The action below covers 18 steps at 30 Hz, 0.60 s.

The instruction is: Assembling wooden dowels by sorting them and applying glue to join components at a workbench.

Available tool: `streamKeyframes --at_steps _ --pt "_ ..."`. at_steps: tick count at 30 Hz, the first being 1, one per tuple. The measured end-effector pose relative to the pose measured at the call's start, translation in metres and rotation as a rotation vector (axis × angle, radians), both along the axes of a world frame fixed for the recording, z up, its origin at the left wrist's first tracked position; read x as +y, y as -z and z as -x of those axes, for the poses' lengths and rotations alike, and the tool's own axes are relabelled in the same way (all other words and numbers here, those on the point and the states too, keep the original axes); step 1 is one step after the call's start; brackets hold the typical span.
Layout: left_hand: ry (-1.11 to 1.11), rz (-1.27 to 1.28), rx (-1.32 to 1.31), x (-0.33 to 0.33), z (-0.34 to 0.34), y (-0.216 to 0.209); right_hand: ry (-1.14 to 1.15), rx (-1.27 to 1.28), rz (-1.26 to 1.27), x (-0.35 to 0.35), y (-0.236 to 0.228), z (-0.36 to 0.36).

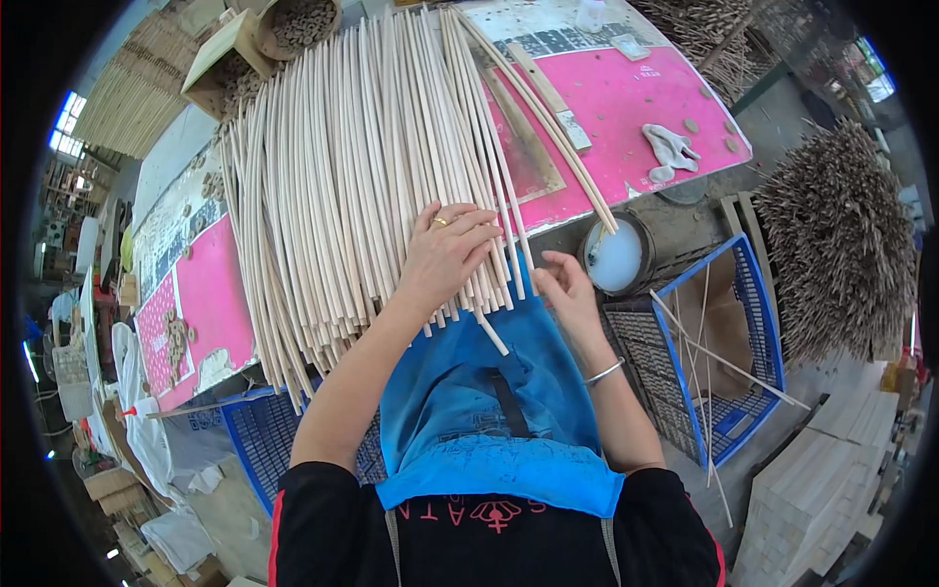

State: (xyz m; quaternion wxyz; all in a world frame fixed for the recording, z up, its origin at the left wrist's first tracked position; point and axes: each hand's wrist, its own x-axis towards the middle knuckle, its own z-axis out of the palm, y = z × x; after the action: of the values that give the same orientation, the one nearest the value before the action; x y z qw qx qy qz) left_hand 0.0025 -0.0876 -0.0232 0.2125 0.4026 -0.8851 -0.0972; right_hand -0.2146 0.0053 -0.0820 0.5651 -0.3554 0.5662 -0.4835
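Pale wooden dowels [372, 186] lie massed on the pink-covered counter [621, 112], ends overhanging its near edge. The left hand [447, 249] rests across them, grip open; the right hand [572, 298] is at one dowel's end, whether pinching I cannot tell. Likely step: separating single dowels; next calls for a fine pinch.

The row of rods [342, 166] lies on the table [636, 98], its near ends overhanging the edge. The left hand [445, 249] rests on the row; the right hand [567, 298] is at its near right corner. Right of the row stand the bucket [615, 259], then the right crate [771, 328] with sticks in it, then the bundle [836, 245]. Small discs [178, 342] lie left of the row, and the left crate [256, 445] sits below its near left end.
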Motion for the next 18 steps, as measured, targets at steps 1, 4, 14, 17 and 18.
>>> streamKeyframes --at_steps 1,4,14,17,18 --pt "-0.009 0.001 0.020 0.001 -0.002 0.002 -0.005 0.002 -0.075 0.004 -0.003 -0.007" --pt "0.004 0.028 0.015 0.000 -0.006 0.001 -0.119 -0.112 0.015 0.005 -0.002 -0.026" --pt "0.128 0.150 -0.193 -0.010 -0.016 -0.010 0.446 -0.676 0.098 0.018 0.010 0.039" --pt "0.115 0.117 -0.178 -0.014 -0.025 -0.016 0.317 -0.750 -0.084 0.040 0.033 0.016" --pt "0.119 0.086 -0.153 -0.013 -0.030 -0.017 0.171 -0.609 -0.136 0.044 0.022 0.002"
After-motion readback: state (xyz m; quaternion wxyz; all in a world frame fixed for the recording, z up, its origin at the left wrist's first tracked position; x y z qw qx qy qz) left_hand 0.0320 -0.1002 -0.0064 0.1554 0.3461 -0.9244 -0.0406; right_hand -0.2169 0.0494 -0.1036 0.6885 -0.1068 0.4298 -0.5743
